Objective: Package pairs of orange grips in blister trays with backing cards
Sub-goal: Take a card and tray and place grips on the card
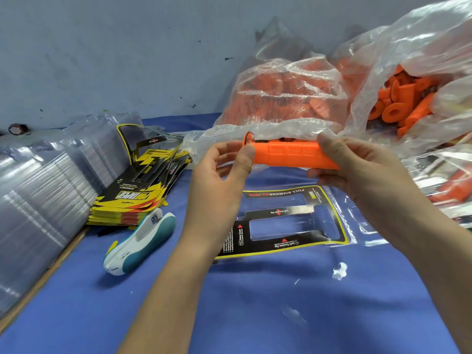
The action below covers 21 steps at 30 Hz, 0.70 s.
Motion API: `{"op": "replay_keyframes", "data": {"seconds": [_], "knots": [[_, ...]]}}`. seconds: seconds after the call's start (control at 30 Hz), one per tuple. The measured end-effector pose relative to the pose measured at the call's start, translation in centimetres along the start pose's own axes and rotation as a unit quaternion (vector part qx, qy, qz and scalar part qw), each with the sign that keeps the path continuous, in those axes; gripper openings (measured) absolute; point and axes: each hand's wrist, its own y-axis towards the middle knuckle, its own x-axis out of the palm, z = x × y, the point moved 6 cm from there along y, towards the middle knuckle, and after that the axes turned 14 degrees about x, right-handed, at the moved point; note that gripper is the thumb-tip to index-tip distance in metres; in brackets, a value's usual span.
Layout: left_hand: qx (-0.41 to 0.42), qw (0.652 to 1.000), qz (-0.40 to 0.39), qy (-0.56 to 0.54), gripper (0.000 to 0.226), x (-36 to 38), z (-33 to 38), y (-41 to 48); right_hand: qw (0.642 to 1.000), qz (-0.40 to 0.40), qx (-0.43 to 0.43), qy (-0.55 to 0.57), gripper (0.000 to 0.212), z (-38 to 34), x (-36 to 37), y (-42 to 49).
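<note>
I hold one orange grip (pixel 293 154) level above the blue table, its flanged end to the left. My left hand (pixel 227 172) pinches that flanged end and my right hand (pixel 357 169) grasps the other end. Below the grip lies a clear blister tray (pixel 357 218) with a black and yellow backing card (pixel 281 221) in it, its two window cut-outs showing. Big clear plastic bags (pixel 319 93) behind hold many more orange grips (pixel 398 103).
A stack of black and yellow backing cards (pixel 138 190) lies at left, with a white and teal stapler (pixel 140 241) in front of it. Stacks of clear blister trays (pixel 43 190) fill the far left. A scrap of plastic (pixel 339 270) lies on the blue cloth (pixel 255 315).
</note>
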Motion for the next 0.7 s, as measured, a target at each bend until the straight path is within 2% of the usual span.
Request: {"op": "replay_keyframes", "data": {"seconds": [0.07,0.1,0.23,0.37,0.47,0.53,0.6,0.63,0.7], "knots": [[0.037,0.993,-0.008,0.11,0.012,-0.1,0.3,-0.1,0.999,0.024,-0.016,-0.039,0.03,-0.1,-0.4,-0.1],[0.036,0.991,-0.018,0.128,0.009,0.0,0.3,-0.1,0.998,0.027,-0.022,-0.047,0.03,-0.2,-0.4,-0.3],[0.011,0.99,-0.052,0.132,0.019,0.1,-0.2,0.0,0.997,0.021,-0.036,-0.064,0.026,-0.5,-0.2,-0.7],[0.016,0.985,-0.027,0.168,0.026,-0.6,-0.3,0.0,0.997,-0.002,-0.018,-0.068,0.031,0.0,0.1,-0.5],[0.0,0.979,-0.012,0.204,0.027,-1.6,-0.9,0.3,0.983,0.042,-0.06,-0.166,0.032,0.2,-0.6,-0.3],[-0.012,0.97,-0.013,0.241,0.028,-2.4,-1.4,0.3,0.94,0.104,-0.103,-0.308,0.025,0.7,-1.2,-0.3],[-0.028,0.959,-0.017,0.281,0.032,-2.9,-2.0,0.2,0.864,0.158,-0.113,-0.465,0.024,1.9,-1.2,-0.3],[-0.036,0.953,-0.021,0.299,0.034,-2.9,-2.3,0.1,0.832,0.168,-0.109,-0.518,0.024,2.7,-1.1,-0.3],[-0.053,0.945,-0.031,0.321,0.038,-2.7,-2.9,-0.2,0.8,0.163,-0.114,-0.566,0.021,3.9,-0.5,-0.5]]}}
